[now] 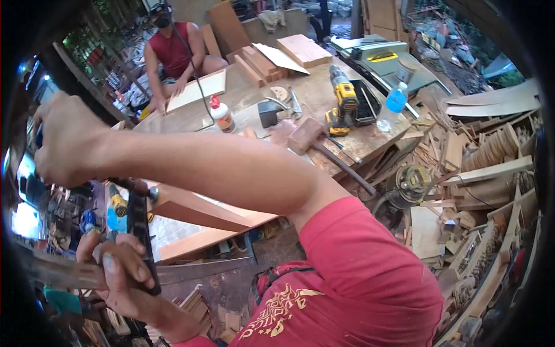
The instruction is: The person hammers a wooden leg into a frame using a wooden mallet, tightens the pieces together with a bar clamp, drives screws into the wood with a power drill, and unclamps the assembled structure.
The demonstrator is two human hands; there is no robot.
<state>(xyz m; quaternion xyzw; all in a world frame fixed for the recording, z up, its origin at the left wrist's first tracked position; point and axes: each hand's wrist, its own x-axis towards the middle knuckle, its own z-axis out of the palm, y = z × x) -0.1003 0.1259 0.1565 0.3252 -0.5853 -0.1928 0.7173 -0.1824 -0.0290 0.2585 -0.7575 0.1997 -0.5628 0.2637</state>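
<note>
My right hand (69,139) is closed in a fist at the upper left, at the end of my outstretched arm. Something dark shows at its far side, too hidden to name. Lower down, my left hand (121,269) wraps its fingers round the black bar of what looks like a clamp (139,222). A round metal pad sits near the clamp's upper end, close to a reddish wooden board (193,208). Behind my left hand runs a long curved strip (202,269).
On the workbench (248,81) are a wooden mallet (306,136), a yellow drill (344,95), a glue bottle (221,114), a blue-labelled water bottle (395,103) and boards (303,50). Across it sits a person (176,52) with a pale panel (199,89). Wood scraps (428,228) cover the floor.
</note>
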